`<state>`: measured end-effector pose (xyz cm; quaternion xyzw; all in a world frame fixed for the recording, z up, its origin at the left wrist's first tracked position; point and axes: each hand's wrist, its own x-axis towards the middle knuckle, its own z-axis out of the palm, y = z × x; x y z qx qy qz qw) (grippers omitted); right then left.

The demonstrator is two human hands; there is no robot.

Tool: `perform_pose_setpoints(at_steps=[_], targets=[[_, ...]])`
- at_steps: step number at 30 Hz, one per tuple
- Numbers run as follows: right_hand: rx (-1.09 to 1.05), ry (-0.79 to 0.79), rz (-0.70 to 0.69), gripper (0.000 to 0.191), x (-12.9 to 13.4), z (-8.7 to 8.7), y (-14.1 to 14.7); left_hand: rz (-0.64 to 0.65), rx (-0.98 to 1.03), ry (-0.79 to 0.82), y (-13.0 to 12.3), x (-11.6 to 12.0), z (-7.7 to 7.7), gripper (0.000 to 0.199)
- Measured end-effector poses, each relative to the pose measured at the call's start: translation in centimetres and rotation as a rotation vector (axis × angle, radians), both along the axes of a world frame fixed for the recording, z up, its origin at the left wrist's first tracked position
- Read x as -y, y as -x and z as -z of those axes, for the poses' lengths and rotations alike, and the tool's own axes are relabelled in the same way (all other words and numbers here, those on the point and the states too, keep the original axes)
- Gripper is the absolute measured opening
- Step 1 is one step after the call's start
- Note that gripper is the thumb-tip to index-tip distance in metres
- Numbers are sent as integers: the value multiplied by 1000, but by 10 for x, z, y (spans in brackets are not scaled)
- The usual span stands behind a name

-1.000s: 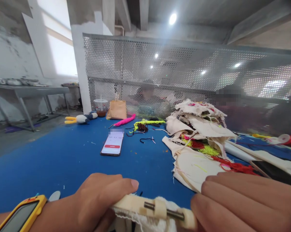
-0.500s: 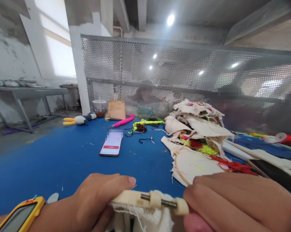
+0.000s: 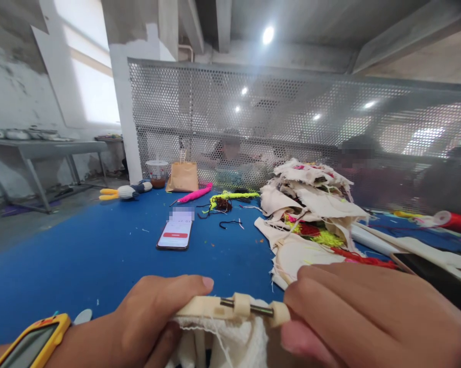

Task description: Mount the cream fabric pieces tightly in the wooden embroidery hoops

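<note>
An embroidery hoop [image 3: 200, 306], cream-coloured with a metal screw across its gap, is held upright close in front of me. White frayed fabric [image 3: 240, 337] hangs from it. My left hand [image 3: 150, 317] grips the hoop's left side, thumb along the top edge and fingers curled beneath. The fingers of my right hand [image 3: 361, 312] are closed around the screw end on the right; their tips are partly hidden. A yellow-cased watch [image 3: 37, 340] sits on my left wrist. The hoop's lower part is out of view.
A phone [image 3: 175, 230] lies lit on the blue table [image 3: 100, 245]. Right of it rises a stack of embroidered cloth pieces [image 3: 310, 194]. Pink yarn [image 3: 196, 193], a paper bag [image 3: 182, 176], a drink cup [image 3: 157, 176] and a doll [image 3: 127, 191] are farther back, before a perforated metal screen [image 3: 230, 92].
My right hand and the screw end have shifted slightly left and up, and the right hand has turned a little. My left hand keeps its hold on the hoop.
</note>
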<state>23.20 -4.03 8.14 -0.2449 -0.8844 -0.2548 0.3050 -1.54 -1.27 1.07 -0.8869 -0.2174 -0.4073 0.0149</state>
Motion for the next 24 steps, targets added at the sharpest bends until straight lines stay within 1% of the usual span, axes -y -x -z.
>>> perform_pose_setpoints(at_steps=[3, 4, 8, 10, 13, 15, 17, 19, 21, 24], targets=[[18, -148, -75, 37, -6, 1, 1, 68, -70, -89, -4, -1, -2, 51], [23, -183, -90, 37, -7, 1, 1, 80, -61, -87, -5, -1, -2, 51], [-11, -254, -63, 39, -10, 5, 1, 74, -46, -69, -5, 0, -3, 50], [-34, -240, -28, 41, -10, 6, 2, 30, -63, -85, -2, 0, -3, 51], [-33, -130, 51, 44, -6, 6, 3, -30, -71, -67, 1, -1, 0, 55], [-36, -65, 88, 44, -4, 5, 4, -27, -47, -50, 1, -1, 1, 56], [-67, -80, 77, 40, -3, 2, 4, 1, -30, -48, -2, -1, 0, 55], [-118, -156, 47, 32, -3, -1, 3, 24, -38, -44, -5, 0, -3, 53], [-146, -186, 30, 23, -3, -3, 1, 17, -48, -36, -7, 0, -7, 53], [-117, -96, 43, 22, -3, -4, -3, -3, -24, -46, -8, 0, -9, 54]])
